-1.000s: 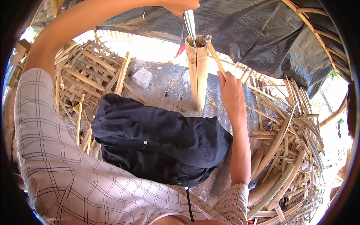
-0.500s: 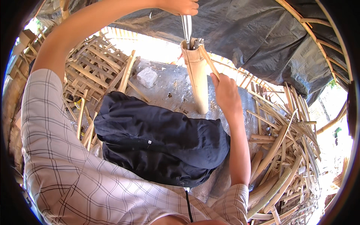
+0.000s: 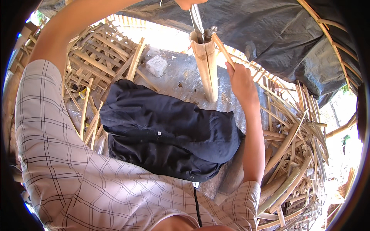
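**Blade set in the bamboo's top**

The upright pale bamboo culm section (image 3: 207, 69) stands on grey ground, a metal blade (image 3: 196, 21) now sunk slightly deeper. The left hand (image 3: 189, 3) grips the blade's handle, fingers mostly cropped; the right hand (image 3: 241, 82) pinches a thin bamboo stick (image 3: 221, 50) wedged beside it. The split is widening.

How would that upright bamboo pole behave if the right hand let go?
The bamboo pole is tall, narrow and stands on end, so it would probably tip. It looks stiff. The blade wedged in its top may steady it only slightly.
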Motion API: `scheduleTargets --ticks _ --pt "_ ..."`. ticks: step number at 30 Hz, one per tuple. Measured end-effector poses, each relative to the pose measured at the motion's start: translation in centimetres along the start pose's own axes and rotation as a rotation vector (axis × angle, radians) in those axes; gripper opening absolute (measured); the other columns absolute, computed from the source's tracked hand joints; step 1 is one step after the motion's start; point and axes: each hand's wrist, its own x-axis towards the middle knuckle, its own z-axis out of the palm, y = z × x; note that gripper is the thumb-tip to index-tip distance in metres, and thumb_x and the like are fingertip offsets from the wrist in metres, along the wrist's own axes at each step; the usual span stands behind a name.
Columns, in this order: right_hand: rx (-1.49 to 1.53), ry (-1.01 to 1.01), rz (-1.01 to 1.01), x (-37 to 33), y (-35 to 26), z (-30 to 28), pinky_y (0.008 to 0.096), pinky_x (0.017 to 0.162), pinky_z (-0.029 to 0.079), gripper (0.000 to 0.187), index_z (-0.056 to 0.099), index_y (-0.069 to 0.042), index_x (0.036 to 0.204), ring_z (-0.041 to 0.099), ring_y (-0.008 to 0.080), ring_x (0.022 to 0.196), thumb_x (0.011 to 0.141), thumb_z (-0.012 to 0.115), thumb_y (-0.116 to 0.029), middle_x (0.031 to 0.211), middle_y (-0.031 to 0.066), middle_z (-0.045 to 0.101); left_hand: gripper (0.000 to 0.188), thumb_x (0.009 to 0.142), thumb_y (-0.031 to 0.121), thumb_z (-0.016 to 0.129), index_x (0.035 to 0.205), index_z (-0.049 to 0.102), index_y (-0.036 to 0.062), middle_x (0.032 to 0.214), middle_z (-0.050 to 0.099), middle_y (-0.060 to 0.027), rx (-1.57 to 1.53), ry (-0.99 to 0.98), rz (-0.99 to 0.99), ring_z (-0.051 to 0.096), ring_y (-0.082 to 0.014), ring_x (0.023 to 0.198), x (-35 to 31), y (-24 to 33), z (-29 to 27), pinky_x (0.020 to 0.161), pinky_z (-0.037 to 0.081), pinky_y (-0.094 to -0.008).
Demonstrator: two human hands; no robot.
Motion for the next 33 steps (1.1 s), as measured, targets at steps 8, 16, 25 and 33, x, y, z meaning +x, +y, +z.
scheduleTargets --ticks 8,16,25,33 --pt "0.006 -0.110 0.056 0.3 -2.2 0.1 0.0574 0.079 0.050 0.054 0.063 0.007 0.091 0.062 0.0530 0.092 0.105 0.051 -0.044 0.092 0.0339 0.065 0.024 0.067 0.026 0.069 0.077 0.075 0.0053 0.082 0.074 -0.0181 -0.020 -0.250 -0.030 0.073 -0.0371 0.081 -1.5 0.8 0.7 0.068 0.057 -0.0492" --pt "-0.052 -0.067 0.052 2.5 -2.3 2.5 0.0547 0.074 0.056 0.051 0.064 0.005 0.091 0.069 0.0483 0.087 0.106 0.048 -0.042 0.092 0.0301 0.068 0.012 0.083 0.021 0.068 0.084 0.077 0.0128 0.088 0.074 -0.0072 0.187 -0.029 -0.182 0.072 -0.0253 0.084 -5.6 4.2 1.1 0.061 0.053 -0.0414" --pt "-0.161 -0.220 -0.049 5.0 -4.6 5.2 0.0510 0.079 0.059 0.049 0.064 0.000 0.102 0.071 0.0430 0.095 0.104 0.050 -0.047 0.100 0.0244 0.068 0.020 0.081 0.019 0.072 0.098 0.079 0.0107 0.104 0.077 -0.0112 -0.053 -0.359 -0.348 0.074 -0.0281 0.100 -9.4 6.6 3.0 0.076 0.059 -0.0440" --pt "-0.253 -0.218 -0.161 3.4 -5.9 2.7 0.0491 0.073 0.060 0.042 0.064 -0.001 0.098 0.072 0.0409 0.091 0.103 0.053 -0.041 0.097 0.0221 0.068 0.016 0.072 0.028 0.068 0.076 0.067 0.0123 0.077 0.069 -0.0052 0.065 0.016 0.107 0.070 -0.0263 0.075 -8.7 0.4 3.9 0.059 0.049 -0.0446"
